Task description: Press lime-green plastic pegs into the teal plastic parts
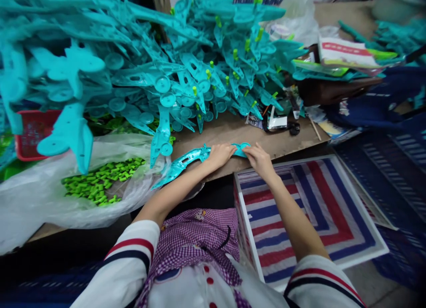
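1. Turquoise plastic part [199, 153] – at the front edge of the desk [293, 137], under both hands
2. Left hand [221, 155]: fingers grasping the part near its right end
3. Right hand [259, 160]: fingers pinching the right end itself
4. Beyond – a heap of turquoise pieces [159, 64] (some tipped with green)
5. Left: small green pegs [96, 179] on a translucent plastic bag [33, 197]

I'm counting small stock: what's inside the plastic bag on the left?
Many small green pieces lie heaped in the plastic bag. The heap hides whatever lies beneath; a turquoise part in front covers some.
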### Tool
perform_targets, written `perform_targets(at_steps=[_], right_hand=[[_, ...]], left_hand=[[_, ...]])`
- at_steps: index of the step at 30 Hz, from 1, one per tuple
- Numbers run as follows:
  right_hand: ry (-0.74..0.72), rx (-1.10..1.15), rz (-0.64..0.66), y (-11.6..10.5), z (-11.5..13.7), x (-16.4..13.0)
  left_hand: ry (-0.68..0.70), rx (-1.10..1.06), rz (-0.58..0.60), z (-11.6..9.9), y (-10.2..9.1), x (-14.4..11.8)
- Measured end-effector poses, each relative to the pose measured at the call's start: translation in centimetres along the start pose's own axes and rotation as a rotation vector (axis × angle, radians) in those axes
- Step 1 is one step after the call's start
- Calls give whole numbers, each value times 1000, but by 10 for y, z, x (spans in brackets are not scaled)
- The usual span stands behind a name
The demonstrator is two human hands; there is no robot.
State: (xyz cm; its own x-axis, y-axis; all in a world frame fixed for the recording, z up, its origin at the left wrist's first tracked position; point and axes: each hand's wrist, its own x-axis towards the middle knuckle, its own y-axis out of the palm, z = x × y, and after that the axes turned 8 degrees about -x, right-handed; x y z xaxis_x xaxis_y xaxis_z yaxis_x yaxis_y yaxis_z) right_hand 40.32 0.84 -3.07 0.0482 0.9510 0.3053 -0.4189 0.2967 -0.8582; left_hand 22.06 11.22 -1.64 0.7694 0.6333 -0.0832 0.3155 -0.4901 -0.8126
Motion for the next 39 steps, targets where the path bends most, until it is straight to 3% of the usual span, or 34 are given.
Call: perform_targets(at_steps=[3, 6, 9, 12, 15, 18, 21, 26, 28, 30, 34, 36, 39], right_hand=[[133, -28, -130, -12, 19, -9], [160, 17, -271, -18, 66, -26], [71, 203, -310, 0, 129, -45], [9, 386, -253, 29, 180, -55], [5, 492, -132, 48, 209, -48], [-38, 526, 44, 49, 225, -31], [-87, 521, 199, 41, 237, -6], [-90, 597, 182, 35, 248, 36], [-56, 692, 173, 38, 244, 42], [34, 791, 173, 47, 236, 40], [218, 829, 131, 76, 213, 33], [157, 680, 117, 91, 201, 33], [28, 442, 152, 100, 178, 33]], left_hand=[[-7, -87, -4, -2, -5, 2], [15, -368, -140, -12, -12, -17], [-43, -856, -239, -25, -21, -67], [-299, -1291, -142, -25, -29, -132], [-410, -1459, -190, -9, -34, -183], [-379, -1352, -339, 13, -36, -207], [-341, -1199, -420, 29, -43, -208], [-242, -1081, -448, 46, -73, -188], [-232, -1036, -512, 50, -75, -187], [-217, -906, -596, 51, -65, -198], [-213, -429, -674, 59, -21, -240], [-232, -248, -668, 68, -5, -257], [-263, -87, -686, 86, 0, -267]])
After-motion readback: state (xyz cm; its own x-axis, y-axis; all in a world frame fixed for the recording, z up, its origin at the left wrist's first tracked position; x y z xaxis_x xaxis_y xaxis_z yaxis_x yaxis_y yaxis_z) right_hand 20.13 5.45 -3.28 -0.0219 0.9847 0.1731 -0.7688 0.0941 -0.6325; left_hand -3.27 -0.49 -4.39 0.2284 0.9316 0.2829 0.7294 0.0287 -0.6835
